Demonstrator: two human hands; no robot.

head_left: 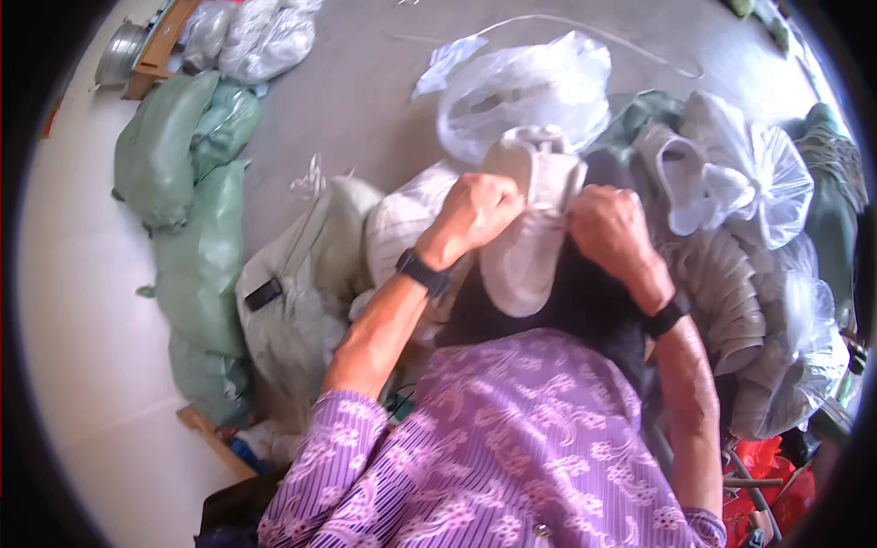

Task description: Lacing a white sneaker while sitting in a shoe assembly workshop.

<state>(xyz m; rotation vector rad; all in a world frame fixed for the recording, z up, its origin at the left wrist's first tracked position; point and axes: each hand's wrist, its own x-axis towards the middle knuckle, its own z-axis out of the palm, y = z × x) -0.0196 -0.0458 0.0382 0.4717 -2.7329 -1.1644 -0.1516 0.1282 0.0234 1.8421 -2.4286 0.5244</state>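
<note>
A white low shoe (pixel 525 256) lies over my dark-clad lap, its rounded toe toward me and its heel opening away. My left hand (pixel 480 212) is closed in a fist against the shoe's left side, about midway along it. Level with it on the other side, my right hand (pixel 614 233) is also closed, pressed to the right edge. The curled fingers hide which part of the shoe or its lacing they grip. Between the fists, the pale tongue area (pixel 553 183) shows. Dark bands circle both wrists.
A clear plastic bag (pixel 525 96) lies on the floor beyond the shoe. Stacked white shoes (pixel 717 283) and a tied clear bag (pixel 772 187) are at my right. Green sacks (pixel 196 265) line the left wall. A pale sack (pixel 297 320) carries a small black device (pixel 264 293).
</note>
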